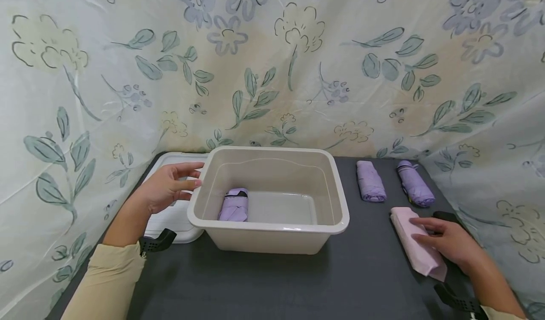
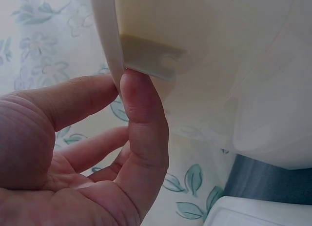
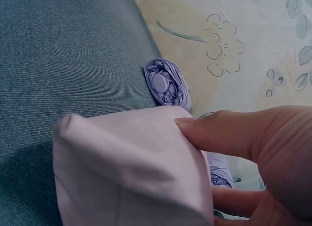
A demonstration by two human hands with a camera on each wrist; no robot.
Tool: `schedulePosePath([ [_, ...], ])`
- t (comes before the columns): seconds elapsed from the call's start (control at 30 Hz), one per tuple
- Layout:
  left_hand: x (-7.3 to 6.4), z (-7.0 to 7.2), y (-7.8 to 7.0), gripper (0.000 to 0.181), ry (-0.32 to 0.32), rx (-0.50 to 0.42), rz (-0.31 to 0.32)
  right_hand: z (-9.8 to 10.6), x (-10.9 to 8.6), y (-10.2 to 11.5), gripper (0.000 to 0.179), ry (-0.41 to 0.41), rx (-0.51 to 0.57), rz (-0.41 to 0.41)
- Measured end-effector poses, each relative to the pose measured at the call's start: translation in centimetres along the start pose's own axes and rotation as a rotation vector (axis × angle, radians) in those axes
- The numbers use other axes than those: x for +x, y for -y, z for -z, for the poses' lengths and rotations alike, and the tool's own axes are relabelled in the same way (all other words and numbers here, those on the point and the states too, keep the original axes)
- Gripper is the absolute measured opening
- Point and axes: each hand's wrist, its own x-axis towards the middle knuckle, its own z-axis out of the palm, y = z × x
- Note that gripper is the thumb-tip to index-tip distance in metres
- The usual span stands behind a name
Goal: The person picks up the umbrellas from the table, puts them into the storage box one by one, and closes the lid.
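Observation:
A beige plastic bin (image 1: 272,242) stands mid-table. My left hand (image 1: 170,187) pinches its left rim, thumb and a bent finger on either side of the edge in the left wrist view (image 2: 146,113). Inside the bin, at the left, lies a purple folded umbrella (image 1: 234,206) with a dark band. My right hand (image 1: 451,244) grips a long pink folded bundle (image 1: 415,244) at the table's right side. In the right wrist view the thumb (image 3: 214,133) presses on the edge of the pink bundle, with fingers behind it.
Two more purple folded umbrellas (image 1: 371,182) lie beyond the pink bundle, right of the bin. A white lid (image 1: 170,223) lies partly under the bin's left side. A dark object (image 1: 446,217) shows behind my right hand. A floral curtain (image 1: 272,74) surrounds the dark table (image 1: 255,287).

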Motion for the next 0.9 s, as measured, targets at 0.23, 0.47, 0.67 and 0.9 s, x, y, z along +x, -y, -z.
schedulePosePath([
  [0.23, 0.2, 0.2, 0.1, 0.068, 0.008, -0.009, 0.006, -0.3, 0.1, 0.5, 0.074, 0.003, -0.025, 0.027],
  [0.47, 0.2, 0.1, 0.1, 0.068, 0.008, -0.008, 0.014, -0.4, 0.3, 0.7, 0.074, 0.038, -0.053, 0.036],
  [0.67, 0.0, -0.1, 0.1, 0.068, 0.003, 0.005, 0.011, -0.3, 0.6, 0.9, 0.08, 0.077, -0.045, 0.001],
  [0.9, -0.3, -0.4, 0.1, 0.067, 0.003, -0.01, 0.005, -0.4, 0.8, 1.2, 0.078, 0.096, -0.031, 0.003],
])
